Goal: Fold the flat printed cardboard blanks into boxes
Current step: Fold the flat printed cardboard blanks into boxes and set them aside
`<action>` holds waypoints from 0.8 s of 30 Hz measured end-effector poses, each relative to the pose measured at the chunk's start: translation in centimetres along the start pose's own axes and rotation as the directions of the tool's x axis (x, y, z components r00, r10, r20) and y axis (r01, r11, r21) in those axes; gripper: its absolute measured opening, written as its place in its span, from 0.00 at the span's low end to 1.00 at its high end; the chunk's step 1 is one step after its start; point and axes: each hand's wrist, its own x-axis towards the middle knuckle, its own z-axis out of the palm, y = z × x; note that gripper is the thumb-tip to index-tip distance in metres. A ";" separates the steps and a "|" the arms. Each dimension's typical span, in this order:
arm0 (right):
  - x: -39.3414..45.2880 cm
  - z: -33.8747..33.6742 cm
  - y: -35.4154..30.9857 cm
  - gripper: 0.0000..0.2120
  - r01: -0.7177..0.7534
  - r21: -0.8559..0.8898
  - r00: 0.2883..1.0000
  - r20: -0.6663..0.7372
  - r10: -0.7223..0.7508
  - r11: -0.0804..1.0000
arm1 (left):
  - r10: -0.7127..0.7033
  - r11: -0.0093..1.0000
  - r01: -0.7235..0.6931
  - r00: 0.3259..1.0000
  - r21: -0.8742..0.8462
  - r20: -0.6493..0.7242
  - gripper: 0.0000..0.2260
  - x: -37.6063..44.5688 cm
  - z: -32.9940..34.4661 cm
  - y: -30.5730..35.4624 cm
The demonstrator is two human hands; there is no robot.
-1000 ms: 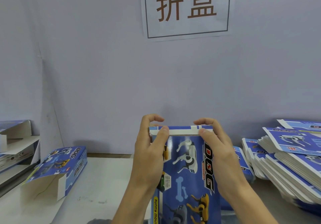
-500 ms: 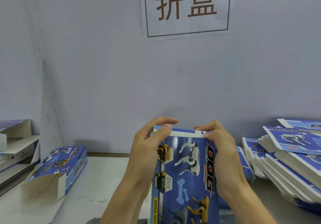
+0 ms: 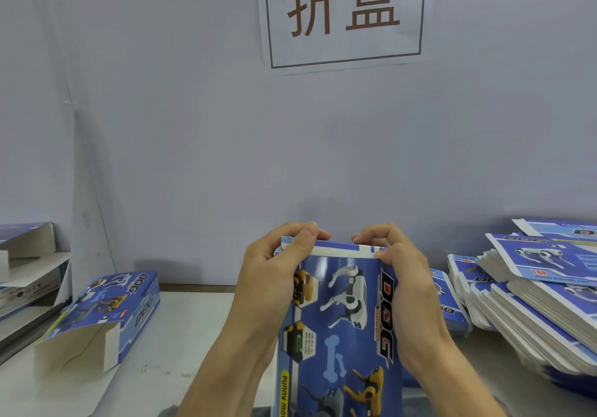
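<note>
Closing top flap (image 3: 342, 251) of dog box (image 3: 342, 329): left hand (image 3: 271, 274), right hand (image 3: 403, 274) clamped on its corners; next, tucking needs firm inward press.

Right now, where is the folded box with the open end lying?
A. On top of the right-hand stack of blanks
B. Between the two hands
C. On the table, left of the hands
C: the folded box lies on the table, left of the left hand.
</note>
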 end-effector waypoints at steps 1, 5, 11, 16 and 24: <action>0.0 0.0 0.0 0.12 -0.003 0.000 1.000 0.007 0.003 1.000 | -0.007 1.000 0.007 1.000 -0.007 0.008 0.10 0.0 -0.1 0.0; 0.0 -0.2 0.0 0.14 0.007 0.014 1.000 0.024 -0.008 1.000 | -0.018 1.000 0.019 0.998 -0.006 0.067 0.10 0.0 -0.6 0.1; -0.3 -1.0 -0.2 0.13 0.045 0.092 0.998 0.046 -0.049 0.995 | 0.053 0.991 -0.078 0.974 0.106 0.219 0.16 -0.7 -1.2 0.1; -0.3 -1.0 0.0 0.08 0.099 0.037 0.995 -0.020 -0.099 0.994 | 0.183 0.973 -0.197 0.976 0.119 0.117 0.14 -0.4 -0.8 -0.9; -0.1 -0.7 0.1 0.13 0.078 0.076 0.995 -0.070 -0.073 0.994 | 0.243 0.965 -0.248 0.968 0.083 0.069 0.10 -0.4 -0.4 -1.7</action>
